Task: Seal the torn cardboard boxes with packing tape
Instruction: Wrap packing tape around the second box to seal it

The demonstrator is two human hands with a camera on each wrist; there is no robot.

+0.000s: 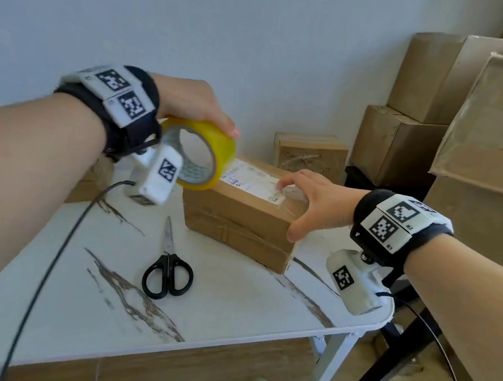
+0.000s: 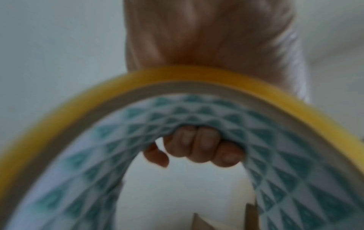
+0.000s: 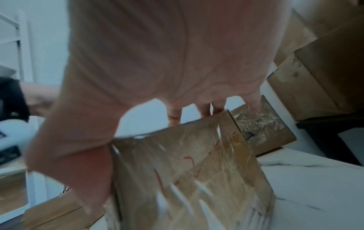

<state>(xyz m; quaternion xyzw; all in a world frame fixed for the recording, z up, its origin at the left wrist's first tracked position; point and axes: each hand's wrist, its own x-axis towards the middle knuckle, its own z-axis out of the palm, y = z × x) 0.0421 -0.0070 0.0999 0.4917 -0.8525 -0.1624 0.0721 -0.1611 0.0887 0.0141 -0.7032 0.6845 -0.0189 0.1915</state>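
One cardboard box (image 1: pixel 241 211) lay on your surface (image 1: pixel 230 298), right hand (image 1: pixel 315 204) spread flat over its end, left hand (image 1: pixel 197 104) gripping the tape roll (image 1: pixel 199 155) just above it, scissors (image 1: pixel 167 268) unused nearby; sealing looked barely begun.

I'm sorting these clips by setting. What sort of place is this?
Probably a storeroom or a home packing corner, not a fitted workshop. Plain cardboard boxes are stacked against a bare wall, and a small white marble-pattern table holds a labelled parcel and black-handled scissors.
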